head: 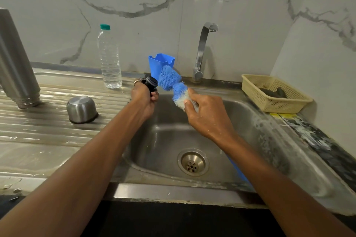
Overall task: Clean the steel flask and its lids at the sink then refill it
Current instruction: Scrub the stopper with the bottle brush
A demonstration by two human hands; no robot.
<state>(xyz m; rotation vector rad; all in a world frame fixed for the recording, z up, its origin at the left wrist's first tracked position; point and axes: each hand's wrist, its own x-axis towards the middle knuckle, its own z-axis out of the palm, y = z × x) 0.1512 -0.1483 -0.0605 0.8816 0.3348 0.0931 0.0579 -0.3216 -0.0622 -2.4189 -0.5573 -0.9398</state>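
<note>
A: What are the hands doing?

B: The left hand (pixel 143 98) has its fingers curled round the black stopper (pixel 151 83) and holds it above the far-left corner of the sink (pixel 240 121). The right hand (pixel 204 113) is clamped on the brush (pixel 169 79), just where the bristles end. The blue bristle head touches the stopper's top end.

A: So this is scrubbing the inner lid. How would you do it well?

B: I'd turn the stopper in the left fingers while the brush works round it. That way the bristles reach the threads and the seal, not only the end face. The stopper is small and probably wet, so a firm pinch should guard against a slip. Holding it over the basin lets the drips fall in. No stream shows from the tap (pixel 202 50), so I'd say a rinse is owed afterwards.

A: Where's the rest of the flask?

B: The flask (pixel 15 63) stands mouth-down at the far left of the draining board (pixel 57 130). The steel cap (pixel 81 108) sits mouth-down near it, well apart from the hands. Refilling looks not yet done.

A: Any writing?

B: None I can read. The water bottle (pixel 109 59) shows no label. The blue holder (pixel 160 61) and the basket (pixel 256 90) are plain.
</note>
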